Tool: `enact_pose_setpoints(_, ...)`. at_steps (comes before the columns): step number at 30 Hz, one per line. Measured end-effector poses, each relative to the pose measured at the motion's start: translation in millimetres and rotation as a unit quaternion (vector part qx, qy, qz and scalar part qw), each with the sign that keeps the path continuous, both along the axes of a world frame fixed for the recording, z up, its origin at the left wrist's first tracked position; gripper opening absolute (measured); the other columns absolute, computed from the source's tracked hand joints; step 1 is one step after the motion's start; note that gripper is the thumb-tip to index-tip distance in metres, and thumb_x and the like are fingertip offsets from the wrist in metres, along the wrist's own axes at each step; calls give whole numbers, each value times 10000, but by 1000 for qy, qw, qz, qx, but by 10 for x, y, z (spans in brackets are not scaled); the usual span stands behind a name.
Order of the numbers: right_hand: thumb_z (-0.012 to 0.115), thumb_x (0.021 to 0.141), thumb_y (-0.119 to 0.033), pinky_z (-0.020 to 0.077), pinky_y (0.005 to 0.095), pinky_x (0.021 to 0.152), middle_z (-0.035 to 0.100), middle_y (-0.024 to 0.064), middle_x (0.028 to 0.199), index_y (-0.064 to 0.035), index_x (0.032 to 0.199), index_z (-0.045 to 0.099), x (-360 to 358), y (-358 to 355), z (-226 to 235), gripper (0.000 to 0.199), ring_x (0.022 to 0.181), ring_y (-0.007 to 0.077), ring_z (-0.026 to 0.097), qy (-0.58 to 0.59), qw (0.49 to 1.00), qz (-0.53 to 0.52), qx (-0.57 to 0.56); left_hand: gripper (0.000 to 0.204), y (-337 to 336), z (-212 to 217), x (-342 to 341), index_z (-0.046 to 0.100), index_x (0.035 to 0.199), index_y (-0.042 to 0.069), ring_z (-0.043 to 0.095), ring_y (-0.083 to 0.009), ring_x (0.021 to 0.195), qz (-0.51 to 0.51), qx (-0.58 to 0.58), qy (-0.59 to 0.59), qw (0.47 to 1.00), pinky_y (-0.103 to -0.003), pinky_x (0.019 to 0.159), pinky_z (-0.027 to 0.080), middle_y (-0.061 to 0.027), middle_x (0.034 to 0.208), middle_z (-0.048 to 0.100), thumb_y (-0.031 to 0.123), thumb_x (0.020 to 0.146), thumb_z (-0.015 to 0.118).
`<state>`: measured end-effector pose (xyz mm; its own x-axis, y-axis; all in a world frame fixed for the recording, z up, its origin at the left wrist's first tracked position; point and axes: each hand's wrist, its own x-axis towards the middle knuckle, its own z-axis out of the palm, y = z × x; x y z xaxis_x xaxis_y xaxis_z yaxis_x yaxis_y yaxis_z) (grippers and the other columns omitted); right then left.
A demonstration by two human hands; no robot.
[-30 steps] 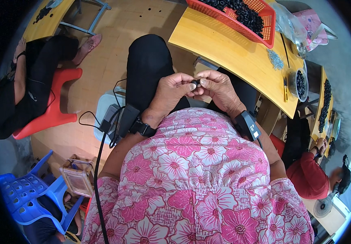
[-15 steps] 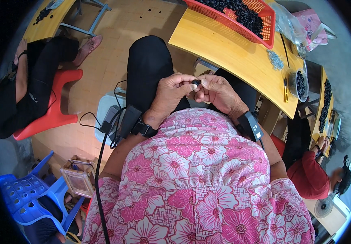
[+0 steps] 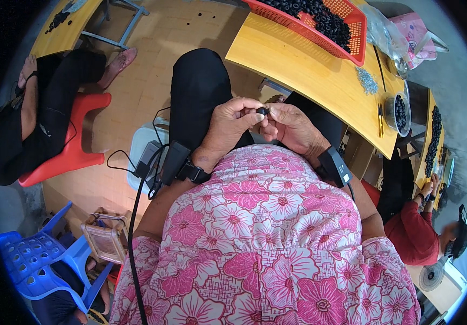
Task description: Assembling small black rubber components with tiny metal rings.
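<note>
A small black round part [image 3: 262,111] sits between my fingertips, above my lap. My left hand [image 3: 226,123] pinches it between thumb and forefinger. From the other side, my right hand [image 3: 294,125] has its thumb and forefinger closed on the same part, its other fingers curled beneath. The fingertips hide most of the part, so its exact kind is unclear. Nearest to my right hand is a yellow wooden table [image 3: 298,65]. On it are a pile of small silvery pieces [image 3: 366,81] and a yellow-handled tool [image 3: 380,120].
A red plastic basket [image 3: 359,33] of black rings stands on the table's far side. A clear tub [image 3: 389,118] with black parts sits by its right edge. Co-workers sit at left and right. A red stool [image 3: 84,116] and a blue chair [image 3: 28,260] stand to my left.
The black part shifts very slightly to the right and down between my fingers, and shows a little differently. Both hands otherwise stay in place. The co-worker at right moves their hands slightly.
</note>
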<state>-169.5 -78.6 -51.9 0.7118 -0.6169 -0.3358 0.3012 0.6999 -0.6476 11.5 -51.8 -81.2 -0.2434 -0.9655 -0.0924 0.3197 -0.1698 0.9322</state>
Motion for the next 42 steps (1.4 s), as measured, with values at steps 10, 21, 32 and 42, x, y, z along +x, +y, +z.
enact_pose_setpoints(10,541,918,-298,472,255,626,532,15,751,9,916,579,-11,-13,-51,309,630,95,484,-12,1000,5,26,173,8,35,8,604,1025,14,556,-61,778,0,5,-20,1000,-204,652,444,-23,847,621,44,855,607)
enact_pose_setpoints(21,491,942,-290,427,214,597,509,9,728,-3,1051,535,88,25,89,310,625,74,469,179,958,11,-224,456,-18,161,21,437,1290,-45,591,-89,739,-73,65,23,995,-200,616,463,-59,951,606,119,886,574)
enact_pose_setpoints(32,433,957,-180,476,242,583,576,70,792,-14,1054,501,159,75,156,203,674,118,567,286,885,16,-367,411,11,165,28,478,1255,-30,498,-63,691,-81,54,-5,995,-194,620,442,-24,933,560,148,894,557)
enact_pose_setpoints(42,395,975,-182,495,247,590,588,76,811,-12,1078,478,169,117,-4,215,713,133,601,206,937,-35,-278,383,30,132,-19,494,1235,-34,494,-49,653,-53,2,-41,998,-183,588,435,-14,860,562,176,918,538)
